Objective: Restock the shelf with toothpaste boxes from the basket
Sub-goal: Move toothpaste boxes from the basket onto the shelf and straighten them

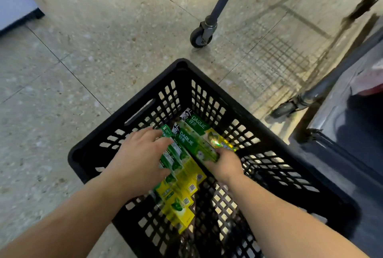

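Note:
A black plastic basket (182, 71) stands on the floor below me, holding several green and yellow toothpaste boxes (186, 185) in a row. My left hand (141, 158) lies over the left boxes, fingers curled round their edge. My right hand (224, 163) grips the near end of a green box (196, 137) on the right of the row. Both forearms reach down into the basket. No shelf face with toothpaste is in view.
A trolley's grey legs with castor wheels (202, 34) stand on the speckled tile floor beyond the basket. A dark low unit (342, 143) sits close on the right. A white and dark fixture base (16, 4) is at the far left.

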The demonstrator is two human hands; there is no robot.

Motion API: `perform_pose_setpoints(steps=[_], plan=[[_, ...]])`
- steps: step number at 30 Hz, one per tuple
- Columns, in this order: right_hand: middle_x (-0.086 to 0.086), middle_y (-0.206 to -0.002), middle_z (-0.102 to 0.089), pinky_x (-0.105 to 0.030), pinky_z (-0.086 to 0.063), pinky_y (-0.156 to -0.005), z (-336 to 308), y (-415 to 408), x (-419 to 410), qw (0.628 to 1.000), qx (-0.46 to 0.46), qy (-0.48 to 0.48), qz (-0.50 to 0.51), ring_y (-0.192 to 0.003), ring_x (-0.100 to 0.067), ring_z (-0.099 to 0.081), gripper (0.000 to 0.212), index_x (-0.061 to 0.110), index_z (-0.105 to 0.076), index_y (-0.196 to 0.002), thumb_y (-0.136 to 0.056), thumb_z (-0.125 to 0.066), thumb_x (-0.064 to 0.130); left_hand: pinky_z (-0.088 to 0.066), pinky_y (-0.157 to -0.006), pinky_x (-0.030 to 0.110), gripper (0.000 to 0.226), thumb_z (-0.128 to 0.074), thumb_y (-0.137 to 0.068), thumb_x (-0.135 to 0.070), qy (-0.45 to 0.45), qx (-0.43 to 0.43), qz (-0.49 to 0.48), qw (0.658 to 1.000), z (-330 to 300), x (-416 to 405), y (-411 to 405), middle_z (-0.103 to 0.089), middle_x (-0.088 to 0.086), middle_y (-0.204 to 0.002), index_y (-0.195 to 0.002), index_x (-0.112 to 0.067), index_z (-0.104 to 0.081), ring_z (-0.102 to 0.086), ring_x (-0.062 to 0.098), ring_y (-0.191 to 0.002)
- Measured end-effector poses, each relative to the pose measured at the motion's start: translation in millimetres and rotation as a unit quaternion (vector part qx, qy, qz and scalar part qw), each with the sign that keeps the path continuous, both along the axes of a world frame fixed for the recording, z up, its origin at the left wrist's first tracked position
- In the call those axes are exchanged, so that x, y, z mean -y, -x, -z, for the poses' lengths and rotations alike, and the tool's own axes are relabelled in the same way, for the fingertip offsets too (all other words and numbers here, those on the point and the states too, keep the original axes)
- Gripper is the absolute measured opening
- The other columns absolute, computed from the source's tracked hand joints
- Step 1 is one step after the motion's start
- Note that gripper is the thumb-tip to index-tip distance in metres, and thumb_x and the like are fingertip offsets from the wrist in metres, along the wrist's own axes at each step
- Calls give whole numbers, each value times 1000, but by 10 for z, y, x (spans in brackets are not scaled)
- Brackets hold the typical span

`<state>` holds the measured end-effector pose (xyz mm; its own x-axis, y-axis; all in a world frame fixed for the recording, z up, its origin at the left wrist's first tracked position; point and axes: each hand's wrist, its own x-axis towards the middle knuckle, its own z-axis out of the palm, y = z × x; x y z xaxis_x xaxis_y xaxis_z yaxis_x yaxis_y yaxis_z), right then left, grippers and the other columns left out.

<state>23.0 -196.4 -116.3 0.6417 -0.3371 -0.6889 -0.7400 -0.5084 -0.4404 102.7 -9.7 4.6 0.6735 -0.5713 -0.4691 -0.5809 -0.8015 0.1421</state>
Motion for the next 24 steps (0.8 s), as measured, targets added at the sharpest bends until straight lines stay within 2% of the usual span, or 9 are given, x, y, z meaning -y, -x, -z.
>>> perform_pose_setpoints(steps=[3,6,9,11,14,17,20,22,24], plan=[[-6,-107,-63,-25,-41,-76,-667,83,123,998,27,17,-60,-104,-27,-60,41,14,-59,-121,-84,-69,29,-9,-118,40,72,-61,-82,-49,7,5,0,1000,-465,84,51,-22,-2,-155,-144,-35,-28,-10,20,-144],[-8,-114,-63,-29,-45,-81,-1459,239,271,992,61,26,-107,-104,-28,-60,38,18,-61,-119,-82,-69,24,-13,-117,42,73,-63,-79,-49,11,7,8,1000,-1068,163,136,-25,-1,-154,-142,-33,-31,-12,21,-144],[-7,-122,-60,-31,-45,-87,-2315,446,433,987,84,33,-136,-109,-28,-58,45,20,-55,-129,-85,-67,23,-18,-116,44,72,-66,-77,-48,31,27,28,999,-1764,266,244,-30,0,-151,-140,-32,-36,-19,23,-142],[-6,-124,-59,-32,-46,-88,-2901,617,548,985,95,46,-140,-111,-28,-58,48,23,-52,-132,-86,-66,25,-19,-115,42,71,-67,-76,-47,50,34,36,998,-2269,355,332,-31,1,-151,-140,-32,-38,-21,24,-141],[-1,-115,-62,-34,-48,-86,-3810,947,704,982,129,74,-117,-107,-24,-59,40,27,-57,-122,-83,-67,23,-16,-114,39,73,-66,-75,-47,65,36,66,995,-3085,516,513,-32,1,-151,-140,-29,-39,-20,24,-142],[-3,-116,-61,-28,-43,-87,-4765,1352,819,981,152,100,-74,-110,-23,-57,41,23,-59,-121,-81,-69,21,-23,-112,39,73,-68,-71,-48,98,53,121,986,-3961,712,770,-39,3,-146,-137,-27,-45,-30,26,-137],[-6,-117,-60,-11,-33,-77,-5665,1852,969,977,187,106,-15,-113,-25,-55,44,15,-59,-123,-80,-70,11,-38,-103,39,76,-81,-61,-43,117,87,188,971,-4848,940,1058,-53,7,-135,-129,-22,-55,-47,30,-124],[-3,-119,-61,-16,-38,-79,-6273,2259,1094,972,189,139,10,-113,-22,-56,44,19,-58,-124,-82,-69,16,-50,-90,42,80,-90,-44,-43,128,117,244,954,-5359,1115,1257,-64,13,-118,-116,-17,-65,-61,33,-107],[-5,-122,-61,-25,-44,-87,-6802,2733,1257,963,201,175,35,-114,-24,-57,44,20,-57,-125,-82,-69,22,-55,-76,43,83,-91,-32,-45,138,155,300,931,-5834,1345,1495,-69,12,-104,-106,-16,-69,-68,32,-92]])
